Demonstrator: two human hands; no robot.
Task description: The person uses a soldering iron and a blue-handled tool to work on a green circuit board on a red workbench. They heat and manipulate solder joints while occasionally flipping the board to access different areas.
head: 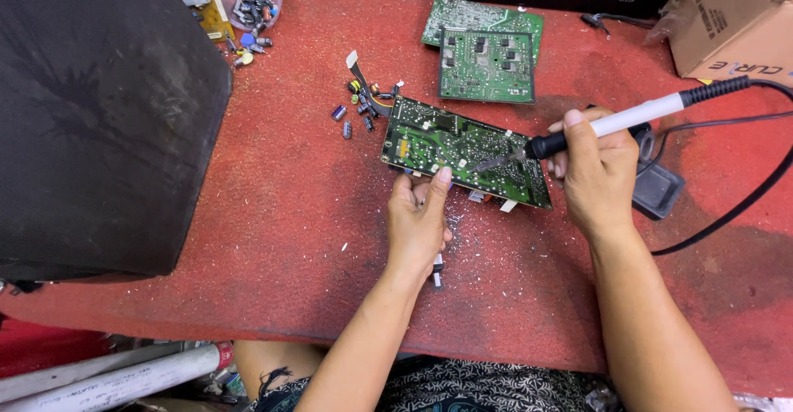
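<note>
Left hand (pixel 417 222) grip pinching near edge of green circuit board (pixel 464 152), right hand (pixel 596 168) grip closed around white-handled soldering iron (pixel 611 123), tip on board, rough red bench (pixel 289 214)

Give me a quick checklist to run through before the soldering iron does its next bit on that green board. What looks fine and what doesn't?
1. Board steadied: ok; the left hand grips the near edge of the circuit board.
2. Iron held firmly: ok; the right hand is wrapped around the soldering iron.
3. Tip on the board: ok; it meets the solder side.
4. Fingers away from the tip: ok; the left thumb is apart from it.
5. Cable free: ok; it trails off to the right.
6. Tip hot enough: cannot tell.
</note>
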